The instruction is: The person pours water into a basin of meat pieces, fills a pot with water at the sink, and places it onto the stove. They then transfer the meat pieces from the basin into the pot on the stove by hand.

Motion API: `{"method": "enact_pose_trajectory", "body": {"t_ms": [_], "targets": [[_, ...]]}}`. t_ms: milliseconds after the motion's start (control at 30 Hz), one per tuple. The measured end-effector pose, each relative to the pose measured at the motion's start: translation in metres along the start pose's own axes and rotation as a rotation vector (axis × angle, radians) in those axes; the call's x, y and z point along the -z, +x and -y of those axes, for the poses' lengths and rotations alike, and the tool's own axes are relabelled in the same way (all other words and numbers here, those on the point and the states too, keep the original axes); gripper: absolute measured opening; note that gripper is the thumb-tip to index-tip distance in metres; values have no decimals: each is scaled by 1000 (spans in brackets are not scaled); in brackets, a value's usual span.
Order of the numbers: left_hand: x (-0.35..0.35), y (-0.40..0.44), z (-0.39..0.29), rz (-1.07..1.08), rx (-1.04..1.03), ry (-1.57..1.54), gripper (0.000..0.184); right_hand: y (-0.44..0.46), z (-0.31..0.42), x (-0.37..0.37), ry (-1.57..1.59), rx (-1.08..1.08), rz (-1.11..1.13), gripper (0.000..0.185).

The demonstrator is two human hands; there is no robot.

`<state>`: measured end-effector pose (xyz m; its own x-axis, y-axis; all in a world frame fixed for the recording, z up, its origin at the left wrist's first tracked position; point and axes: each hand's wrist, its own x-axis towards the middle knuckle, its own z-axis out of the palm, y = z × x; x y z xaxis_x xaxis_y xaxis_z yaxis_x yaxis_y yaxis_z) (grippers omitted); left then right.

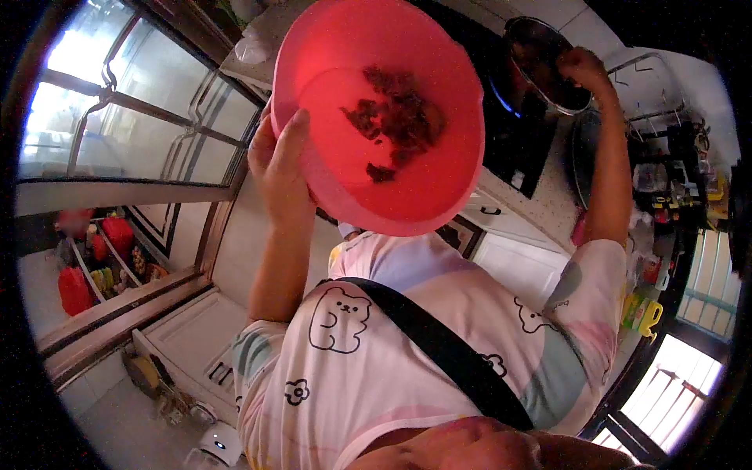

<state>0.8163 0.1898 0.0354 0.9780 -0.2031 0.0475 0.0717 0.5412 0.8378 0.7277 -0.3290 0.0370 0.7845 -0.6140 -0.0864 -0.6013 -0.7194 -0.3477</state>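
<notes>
My left hand [280,160] grips the rim of a large red bowl [345,188], its thumb over the inner wall. Dark brown pieces of food [399,117] lie in a loose heap inside the bowl, which is tilted toward the camera. At the upper right, my right hand [583,69] is closed at the edge of a dark round pan [540,59] on the stove. Whatever its fingers hold there is too small and dark to make out. Some dark contents show in the pan.
A black stovetop [517,149] with a blue flame lies below the pan. The speckled counter [552,207] runs along it, with a wire rack [658,110] and bottles at the right. White cabinets [513,266] stand below. Glass-paned windows [149,102] are on the left.
</notes>
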Motion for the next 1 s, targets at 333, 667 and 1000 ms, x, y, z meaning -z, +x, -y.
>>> {"method": "enact_pose_trajectory", "body": {"t_ms": [333,667,1000], "targets": [[-2,-4,0,46,-6,-24,24,-121,202,-133,140,694,63,57],[1,-6,2,21,-51,2,28,-79,199,-265,13,541,102,96],[17,0,9,33,-18,-106,30,-73,175,-254,-36,771,203,57]]}}
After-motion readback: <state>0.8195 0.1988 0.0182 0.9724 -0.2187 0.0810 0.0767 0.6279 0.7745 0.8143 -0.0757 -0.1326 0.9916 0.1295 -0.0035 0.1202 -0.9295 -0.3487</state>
